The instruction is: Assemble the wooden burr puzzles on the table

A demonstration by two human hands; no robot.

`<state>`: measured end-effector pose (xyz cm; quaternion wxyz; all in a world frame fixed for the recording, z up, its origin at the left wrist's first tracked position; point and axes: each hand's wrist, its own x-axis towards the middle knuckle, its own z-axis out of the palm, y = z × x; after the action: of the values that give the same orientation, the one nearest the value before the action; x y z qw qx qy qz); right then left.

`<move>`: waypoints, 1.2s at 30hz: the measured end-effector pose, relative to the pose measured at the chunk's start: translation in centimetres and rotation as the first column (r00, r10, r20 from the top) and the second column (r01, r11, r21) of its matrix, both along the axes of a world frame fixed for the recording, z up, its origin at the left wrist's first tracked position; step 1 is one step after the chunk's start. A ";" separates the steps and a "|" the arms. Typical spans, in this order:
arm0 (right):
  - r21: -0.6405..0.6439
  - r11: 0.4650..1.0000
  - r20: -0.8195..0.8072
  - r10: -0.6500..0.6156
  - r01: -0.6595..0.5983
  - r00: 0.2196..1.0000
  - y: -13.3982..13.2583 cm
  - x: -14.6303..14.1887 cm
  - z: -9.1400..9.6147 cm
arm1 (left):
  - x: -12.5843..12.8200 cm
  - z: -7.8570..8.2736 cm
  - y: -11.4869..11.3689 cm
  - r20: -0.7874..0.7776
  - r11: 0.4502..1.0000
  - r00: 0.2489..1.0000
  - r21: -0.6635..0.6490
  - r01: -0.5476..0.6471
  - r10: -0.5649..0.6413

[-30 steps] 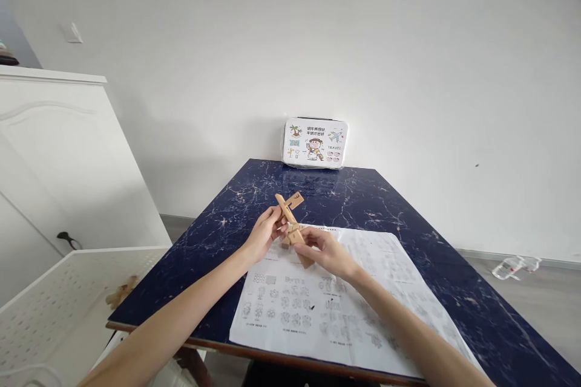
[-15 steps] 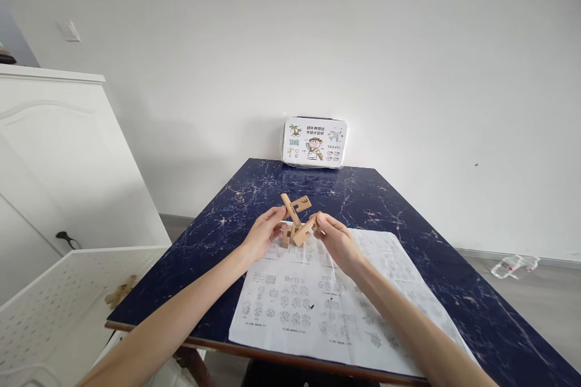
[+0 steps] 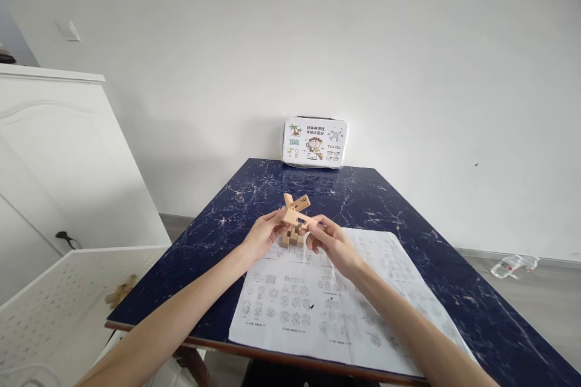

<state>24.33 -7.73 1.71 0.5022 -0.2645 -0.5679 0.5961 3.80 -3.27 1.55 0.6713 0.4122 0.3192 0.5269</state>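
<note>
My left hand (image 3: 265, 234) is closed on notched wooden puzzle pieces (image 3: 301, 202) fitted crosswise, one of them bearing a black mark. Between the fingers of my right hand (image 3: 334, 243) is another notched wooden puzzle piece (image 3: 293, 217), slanting across the front of the pieces in my left hand and seeming to touch them. Below, more wooden puzzle pieces (image 3: 293, 238) lie close together at the far edge of a white instruction sheet (image 3: 290, 290) printed with small diagrams. Fingers and the slanting piece partly hide how the held pieces join.
A white case (image 3: 315, 143) with cartoon prints stands against the wall at the back of the dark blue marbled table (image 3: 218, 211). To the left is a white perforated basket (image 3: 40, 290) holding wooden pieces (image 3: 120, 292). Clear plastic packaging (image 3: 514, 266) lies on the floor at right.
The piece in my right hand has turned and risen leftward, now crossing in front of the pieces in my left hand. The pieces lying below show more.
</note>
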 end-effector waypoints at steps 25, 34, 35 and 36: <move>0.052 0.997 0.044 -0.054 0.052 0.998 -0.1 -0.4 0.0 | 0.2 0.6 -0.5 -0.021 0.971 0.975 -0.094 0.218 -0.221; -0.019 0.999 -0.034 -0.048 0.047 0.998 0.6 0.0 -0.9 | 0.3 0.9 -0.8 0.066 0.934 0.945 -0.145 0.326 -0.319; -0.025 0.999 -0.038 -0.045 0.044 0.998 0.6 0.0 -0.9 | 0.3 0.9 -0.8 0.068 0.933 0.944 -0.145 0.331 -0.324; -0.032 0.999 -0.040 -0.040 0.039 0.998 0.6 0.0 -0.8 | 0.3 0.9 -0.8 0.069 0.932 0.942 -0.141 0.334 -0.327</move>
<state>24.36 -7.14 0.87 0.5210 -0.2712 -0.5430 0.6001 4.11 -4.07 2.41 0.7864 0.3962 0.2692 0.3899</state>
